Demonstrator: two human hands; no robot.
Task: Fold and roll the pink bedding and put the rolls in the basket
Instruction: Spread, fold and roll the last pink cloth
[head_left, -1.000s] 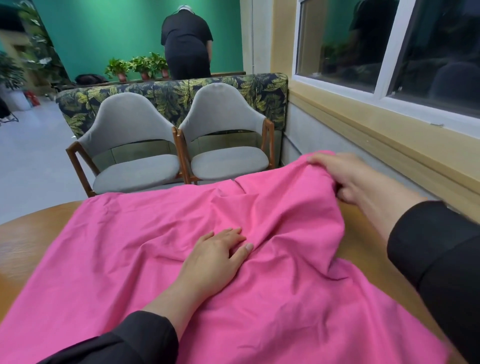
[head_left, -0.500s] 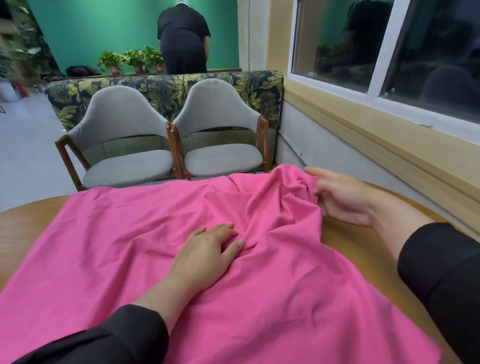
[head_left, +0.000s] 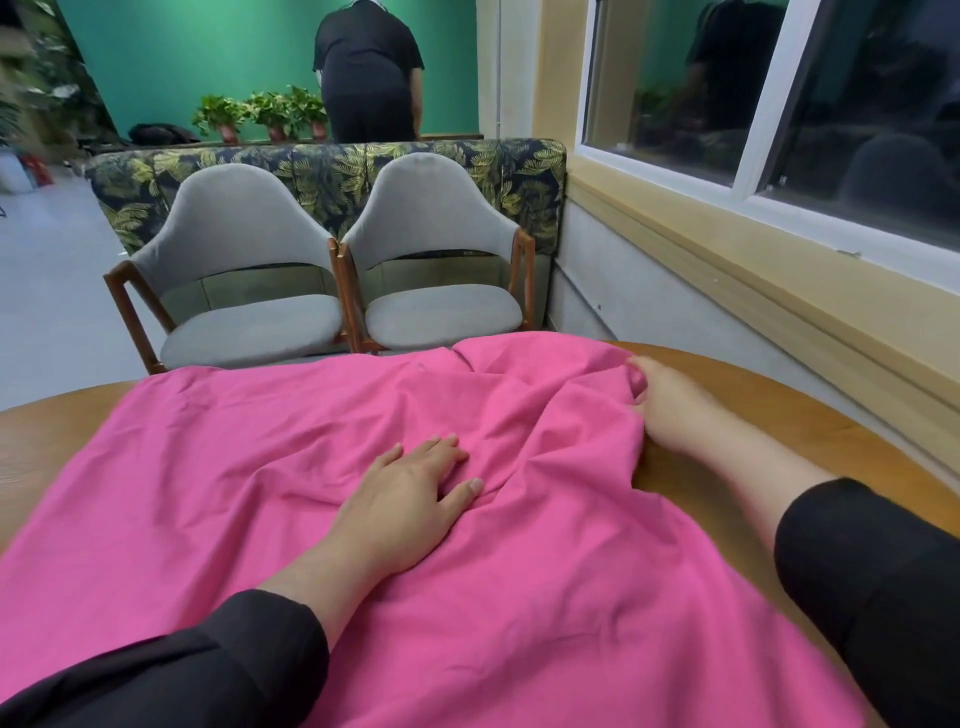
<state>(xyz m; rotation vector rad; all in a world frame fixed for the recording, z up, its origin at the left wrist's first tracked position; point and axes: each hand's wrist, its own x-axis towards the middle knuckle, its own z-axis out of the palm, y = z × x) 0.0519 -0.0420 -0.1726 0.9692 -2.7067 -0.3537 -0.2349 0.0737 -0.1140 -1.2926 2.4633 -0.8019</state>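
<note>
Right hand (head_left: 670, 410) now lower, down at the table (head_left: 779, 415), gripping the pink bedding (head_left: 260, 467) at its far right edge, my left hand (head_left: 410, 499) flat mid-sheet, fingers straight, hands apart.

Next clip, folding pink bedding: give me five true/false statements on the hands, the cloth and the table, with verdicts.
1. The left hand lies flat on the pink bedding. True.
2. The right hand holds nothing. False: it grips the bedding's far right edge.
3. The bedding is rolled up. False: it lies spread and wrinkled.
4. The wooden table shows bare at the right. True.
5. A basket stands on the table. False: none is visible.
</note>
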